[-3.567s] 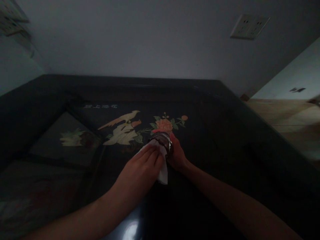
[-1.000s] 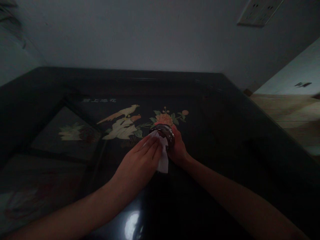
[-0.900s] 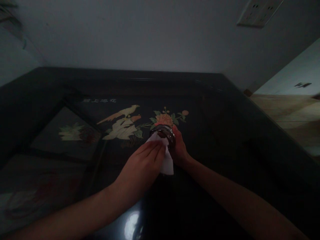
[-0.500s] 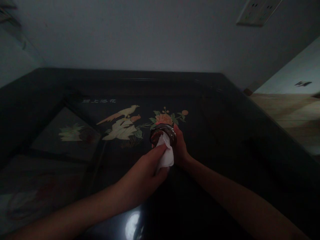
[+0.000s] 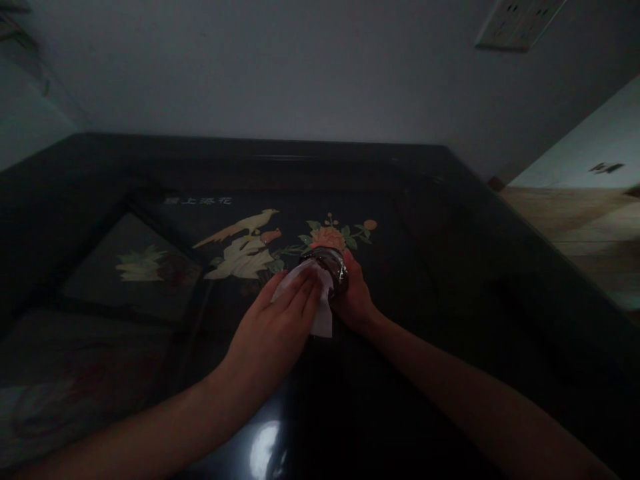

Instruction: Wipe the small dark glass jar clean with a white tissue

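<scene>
A small dark, shiny round object (image 5: 334, 261), perhaps a glass jar or cup, stands on a black lacquered table (image 5: 450, 267). My right hand (image 5: 353, 300) is wrapped round its right side. My left hand (image 5: 275, 327) presses a white tissue (image 5: 323, 313) against the object's near left side, fingers together and laid flat over the paper. The tissue hangs down below my fingers. The room is dim, so the object's detail is hard to read.
The table top carries an inlaid bird (image 5: 240, 243) and flower (image 5: 327, 237) picture with pale characters (image 5: 197, 200) above. A grey wall stands behind, with a socket plate (image 5: 517, 23) at the upper right. Wooden floor (image 5: 590, 233) shows past the table's right edge.
Half a second ago my left hand was bunched lower on the tissue at the object's front; now it lies flatter and further left over the object's side. My right hand has kept its hold.
</scene>
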The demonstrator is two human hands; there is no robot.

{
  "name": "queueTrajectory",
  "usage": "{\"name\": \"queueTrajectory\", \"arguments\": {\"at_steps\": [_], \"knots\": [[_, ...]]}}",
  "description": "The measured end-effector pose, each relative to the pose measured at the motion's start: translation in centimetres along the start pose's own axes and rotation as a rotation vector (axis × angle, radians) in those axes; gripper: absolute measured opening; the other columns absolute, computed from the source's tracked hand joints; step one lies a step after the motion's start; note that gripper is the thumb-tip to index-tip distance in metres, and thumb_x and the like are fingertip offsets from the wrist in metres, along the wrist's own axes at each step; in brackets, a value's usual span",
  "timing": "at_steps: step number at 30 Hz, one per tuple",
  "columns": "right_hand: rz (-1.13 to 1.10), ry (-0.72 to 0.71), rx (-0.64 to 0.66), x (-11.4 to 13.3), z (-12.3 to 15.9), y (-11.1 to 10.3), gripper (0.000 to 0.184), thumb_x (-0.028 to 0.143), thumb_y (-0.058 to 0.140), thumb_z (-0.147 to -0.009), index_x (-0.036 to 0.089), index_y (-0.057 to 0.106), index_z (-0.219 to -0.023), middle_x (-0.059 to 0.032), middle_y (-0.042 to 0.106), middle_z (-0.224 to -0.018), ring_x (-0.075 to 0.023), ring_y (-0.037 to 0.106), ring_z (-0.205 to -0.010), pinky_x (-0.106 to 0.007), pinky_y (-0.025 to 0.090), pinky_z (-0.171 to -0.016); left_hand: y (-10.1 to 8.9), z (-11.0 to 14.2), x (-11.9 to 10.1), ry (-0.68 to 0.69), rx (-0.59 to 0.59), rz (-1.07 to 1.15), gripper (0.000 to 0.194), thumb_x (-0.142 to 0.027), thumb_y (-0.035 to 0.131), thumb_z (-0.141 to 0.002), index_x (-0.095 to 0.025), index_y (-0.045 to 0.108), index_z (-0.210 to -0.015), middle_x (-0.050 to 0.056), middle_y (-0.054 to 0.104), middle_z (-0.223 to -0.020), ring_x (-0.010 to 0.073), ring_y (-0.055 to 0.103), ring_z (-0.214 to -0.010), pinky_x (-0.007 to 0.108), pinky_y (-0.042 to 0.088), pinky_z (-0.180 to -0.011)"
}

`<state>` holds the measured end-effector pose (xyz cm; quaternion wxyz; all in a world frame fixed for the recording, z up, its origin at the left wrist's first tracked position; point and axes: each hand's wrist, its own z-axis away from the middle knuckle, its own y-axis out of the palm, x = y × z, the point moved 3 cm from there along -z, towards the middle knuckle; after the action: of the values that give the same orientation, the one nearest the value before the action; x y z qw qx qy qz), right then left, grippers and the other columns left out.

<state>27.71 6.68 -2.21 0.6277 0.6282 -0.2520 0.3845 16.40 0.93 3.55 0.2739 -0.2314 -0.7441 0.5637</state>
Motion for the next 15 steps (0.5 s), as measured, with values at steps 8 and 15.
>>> {"name": "queueTrajectory", "arguments": {"at_steps": [8, 15], "knots": [[0.023, -0.029, -0.019, 0.5, 0.2, 0.3, 0.039, 0.061, 0.057, -0.072, 0.026, 0.067, -0.086, -0.0001, 0.069, -0.080, -0.0207, 0.062, -0.077, -0.033, 0.048, -0.074, 0.7, 0.0, -0.1, 0.037, 0.029, 0.179, 0.046, 0.000, 0.037, -0.083, -0.005, 0.057, -0.124, 0.019, 0.061, -0.128, 0.0257, 0.058, -0.120, 0.045, 0.044, -0.102], [0.000, 0.048, 0.004, 0.5, 0.3, 0.5, 0.044, 0.064, 0.055, -0.070, 0.025, 0.065, -0.085, -0.0008, 0.067, -0.065, -0.0246, 0.065, -0.075, -0.036, 0.049, -0.071, -0.5, -0.5, -0.4, -0.198, 0.055, 0.729, 0.050, 0.001, 0.036, -0.075, -0.015, 0.060, -0.117, 0.008, 0.070, -0.112, 0.0184, 0.062, -0.109, 0.031, 0.050, -0.093]]}}
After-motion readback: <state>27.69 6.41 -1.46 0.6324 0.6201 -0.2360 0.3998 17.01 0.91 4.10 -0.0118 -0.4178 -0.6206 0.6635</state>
